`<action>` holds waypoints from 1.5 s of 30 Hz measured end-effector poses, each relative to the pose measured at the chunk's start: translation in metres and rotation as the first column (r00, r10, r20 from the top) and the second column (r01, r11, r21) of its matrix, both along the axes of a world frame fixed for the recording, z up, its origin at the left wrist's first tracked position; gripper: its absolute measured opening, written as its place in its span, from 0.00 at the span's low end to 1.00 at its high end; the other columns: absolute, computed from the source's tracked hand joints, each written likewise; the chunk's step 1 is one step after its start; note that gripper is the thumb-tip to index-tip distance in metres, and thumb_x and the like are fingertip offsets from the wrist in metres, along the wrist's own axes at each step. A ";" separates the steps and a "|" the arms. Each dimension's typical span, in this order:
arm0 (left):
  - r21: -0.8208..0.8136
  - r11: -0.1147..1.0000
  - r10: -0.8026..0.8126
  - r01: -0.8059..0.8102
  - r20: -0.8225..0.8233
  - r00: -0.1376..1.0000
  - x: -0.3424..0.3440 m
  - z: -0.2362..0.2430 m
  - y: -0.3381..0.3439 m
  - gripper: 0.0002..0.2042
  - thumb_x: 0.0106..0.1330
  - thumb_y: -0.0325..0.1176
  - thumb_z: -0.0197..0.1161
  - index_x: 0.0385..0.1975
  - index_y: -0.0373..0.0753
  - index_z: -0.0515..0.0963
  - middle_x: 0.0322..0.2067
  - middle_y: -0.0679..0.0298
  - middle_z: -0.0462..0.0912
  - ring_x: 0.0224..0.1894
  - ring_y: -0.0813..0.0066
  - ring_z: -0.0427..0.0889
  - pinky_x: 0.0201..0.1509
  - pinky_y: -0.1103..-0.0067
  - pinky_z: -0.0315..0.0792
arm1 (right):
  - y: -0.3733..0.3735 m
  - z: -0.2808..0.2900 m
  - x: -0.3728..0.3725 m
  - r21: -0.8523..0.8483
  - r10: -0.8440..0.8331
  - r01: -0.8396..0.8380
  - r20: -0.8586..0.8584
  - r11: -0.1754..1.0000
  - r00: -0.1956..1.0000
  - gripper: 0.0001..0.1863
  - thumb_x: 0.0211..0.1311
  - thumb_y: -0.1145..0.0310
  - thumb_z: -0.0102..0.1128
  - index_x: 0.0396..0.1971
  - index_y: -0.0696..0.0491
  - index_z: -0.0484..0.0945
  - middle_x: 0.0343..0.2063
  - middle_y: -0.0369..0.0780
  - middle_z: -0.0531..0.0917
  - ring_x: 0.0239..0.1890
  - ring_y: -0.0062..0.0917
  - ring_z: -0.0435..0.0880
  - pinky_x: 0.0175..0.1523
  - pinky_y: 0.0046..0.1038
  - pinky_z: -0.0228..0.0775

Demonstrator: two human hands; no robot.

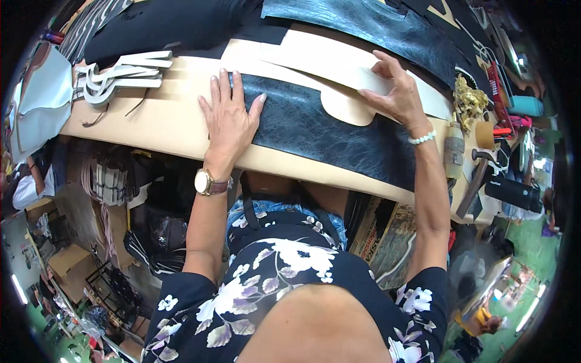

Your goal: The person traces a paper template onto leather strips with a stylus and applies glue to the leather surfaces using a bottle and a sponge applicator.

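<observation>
My left hand (229,115) lies flat with fingers spread, across the left end of a dark, glossy piece of leather (302,118). That leather stretches along the table's near side, with a rounded notch in its far edge. My right hand (396,94) curves over a long cream strip (324,57), thumb at the near edge and bent fingers across from it. The strip seems to be gripped between them, just beyond the notch. Its material is unclear, and my right hand covers part of it.
Black sheets (163,30) and a larger shiny leather piece (363,27) lie along the far side. White curved strips (124,75) are heaped at left beside pale blue panels (45,97). A tape roll (484,134) and a black bottle (513,192) stand at right.
</observation>
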State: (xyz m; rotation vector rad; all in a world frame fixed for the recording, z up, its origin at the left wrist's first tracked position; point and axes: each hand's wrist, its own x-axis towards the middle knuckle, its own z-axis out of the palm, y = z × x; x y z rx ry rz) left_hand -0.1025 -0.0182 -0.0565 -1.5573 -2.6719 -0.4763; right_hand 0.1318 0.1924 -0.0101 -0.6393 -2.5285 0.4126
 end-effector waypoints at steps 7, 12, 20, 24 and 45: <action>0.526 0.742 -0.211 -0.416 0.772 0.600 -0.023 0.041 -0.015 0.28 0.68 0.41 0.50 0.61 0.29 0.55 0.55 0.48 0.67 0.56 0.66 0.67 0.58 0.72 0.63 | -0.072 0.061 -0.009 0.129 0.127 -0.120 -0.055 0.984 0.990 0.38 0.40 0.60 0.73 0.54 0.55 0.67 0.32 0.43 0.80 0.31 0.30 0.82 0.37 0.28 0.78; 0.471 0.711 -0.452 -0.522 0.875 0.173 -0.030 0.046 -0.027 0.30 0.60 0.22 0.58 0.62 0.30 0.54 0.44 0.53 0.77 0.42 0.75 0.79 0.46 0.82 0.73 | -0.136 0.035 -0.005 0.141 0.130 -0.116 -0.095 0.983 0.987 0.40 0.35 0.58 0.76 0.50 0.60 0.69 0.36 0.46 0.80 0.37 0.35 0.81 0.41 0.31 0.76; 0.411 0.843 -0.269 -0.349 0.882 0.388 -0.041 0.010 -0.029 0.27 0.61 0.21 0.58 0.60 0.29 0.58 0.50 0.53 0.71 0.47 0.76 0.74 0.49 0.82 0.71 | -0.128 0.004 0.076 -0.118 -0.747 0.738 -0.148 0.664 0.649 0.32 0.48 0.61 0.68 0.49 0.67 0.69 0.44 0.53 0.76 0.47 0.43 0.76 0.53 0.35 0.66; 0.379 0.877 -0.237 -0.295 0.876 0.420 -0.040 0.012 -0.023 0.27 0.61 0.21 0.57 0.60 0.29 0.57 0.52 0.52 0.69 0.49 0.73 0.72 0.53 0.81 0.68 | -0.079 -0.015 0.100 0.152 -0.809 0.800 -0.008 0.580 0.588 0.36 0.49 0.56 0.67 0.52 0.66 0.66 0.45 0.56 0.75 0.50 0.43 0.74 0.55 0.37 0.64; 0.439 0.867 -0.295 -0.237 0.834 0.467 -0.038 0.025 -0.016 0.27 0.60 0.21 0.58 0.60 0.33 0.60 0.40 0.55 0.80 0.39 0.78 0.80 0.39 0.84 0.77 | -0.112 -0.016 0.141 -0.746 -0.845 0.456 -0.266 0.486 0.465 0.37 0.48 0.84 0.63 0.59 0.66 0.55 0.41 0.47 0.75 0.44 0.27 0.77 0.50 0.24 0.70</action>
